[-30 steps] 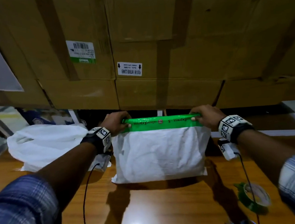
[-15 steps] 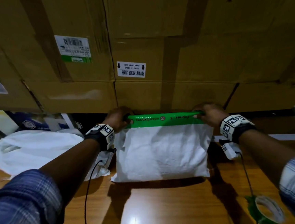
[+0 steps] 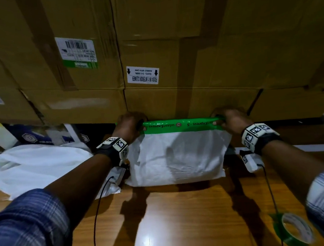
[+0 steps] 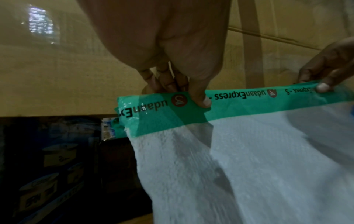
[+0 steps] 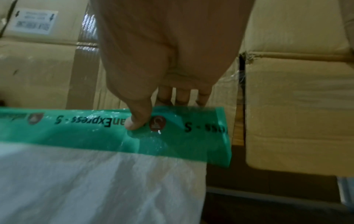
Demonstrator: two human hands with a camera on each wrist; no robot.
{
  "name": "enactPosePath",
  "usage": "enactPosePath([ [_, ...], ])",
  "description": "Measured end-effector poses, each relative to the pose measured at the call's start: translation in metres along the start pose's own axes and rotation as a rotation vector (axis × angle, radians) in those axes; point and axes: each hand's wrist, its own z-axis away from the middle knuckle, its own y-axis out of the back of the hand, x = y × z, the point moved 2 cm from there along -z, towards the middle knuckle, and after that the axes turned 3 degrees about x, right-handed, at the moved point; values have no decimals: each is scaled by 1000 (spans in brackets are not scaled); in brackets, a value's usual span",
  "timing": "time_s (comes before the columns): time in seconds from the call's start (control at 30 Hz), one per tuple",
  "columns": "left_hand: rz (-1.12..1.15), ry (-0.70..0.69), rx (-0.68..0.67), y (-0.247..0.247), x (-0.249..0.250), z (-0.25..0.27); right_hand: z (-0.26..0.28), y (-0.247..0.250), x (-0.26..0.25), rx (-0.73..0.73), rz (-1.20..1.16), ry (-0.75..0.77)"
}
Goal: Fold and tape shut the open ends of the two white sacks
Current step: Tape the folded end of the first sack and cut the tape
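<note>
A white woven sack (image 3: pixel 177 157) stands on the wooden table (image 3: pixel 185 219) against the cartons, its top edge covered by a strip of green printed tape (image 3: pixel 181 124). My left hand (image 3: pixel 131 125) pinches the sack's taped top at its left end (image 4: pixel 199 100), thumb in front and fingers behind. My right hand (image 3: pixel 228 119) pinches the right end (image 5: pixel 138 121) the same way. A second white sack (image 3: pixel 38 169) lies slumped on the table to the left, untouched. A roll of green tape (image 3: pixel 293 231) lies at the near right.
Stacked cardboard cartons (image 3: pixel 170 53) form a wall right behind the sack. Dark printed boxes (image 3: pixel 40 135) sit under the cartons at the left. Thin black cables (image 3: pixel 98 212) hang from both wrists over the table. A white strip (image 3: pixel 316 147) runs along the right edge.
Both hands, still holding the taped top, have pushed it away toward the cartons. The head view has dropped, so the tape roll sits lower right.
</note>
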Motion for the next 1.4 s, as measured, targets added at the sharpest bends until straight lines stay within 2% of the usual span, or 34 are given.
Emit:
enactPosePath([
  [0.1, -76, -17, 25, -2, 4, 3, 5, -5, -2, 39, 82, 21],
  [0.3, -116, 3, 75, 0, 15, 12, 12, -4, -9, 237, 200, 136],
  [0.47, -103, -22, 95, 12, 27, 20, 25, -3, -25, 334, 132, 145],
  [0.6, -7, -63, 116, 16, 39, 46, 55, -12, -49, 389, 3, 173],
  [0.8, 74, -110, 110, 21, 58, 106, 120, -38, -65, 288, -236, 208],
  [1.03, 127, 34, 84, 15, 77, 189, 172, -83, -103, 75, -407, 160],
  [1.13, 161, 100, 62, 17, 67, 218, 182, -100, -131, 5, -455, 112],
  [1.27, 191, 138, 73, 31, 35, 242, 190, -114, -158, -11, -462, 131],
  [1.33, 240, 141, 105, 32, 23, 252, 194, -119, -151, 11, -440, 67],
  [1.4, 272, 121, 95, 28, 22, 260, 206, -120, -123, 42, -404, -76],
])
